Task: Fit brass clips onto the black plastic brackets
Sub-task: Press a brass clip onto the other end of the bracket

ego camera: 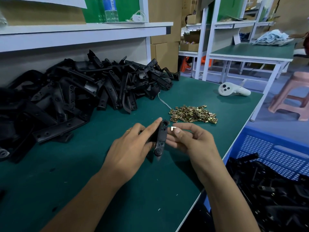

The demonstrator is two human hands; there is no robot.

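My left hand [132, 148] grips a black plastic bracket [161, 138] upright above the green table [100, 173], its fingers wrapped behind it. My right hand [190, 139] pinches a small brass clip [173, 128] between thumb and forefinger, just right of the bracket's upper end and close to touching it. A loose heap of brass clips [193, 113] lies on the table behind my hands. A big pile of black brackets [80, 91] covers the table's left and back.
A blue plastic crate [274, 156] holding black brackets stands off the table's right edge. A white handheld controller [233, 90] lies at the far right of the table, with a thin white cable [164, 102] near the clips. A pink stool [294, 96] stands beyond.
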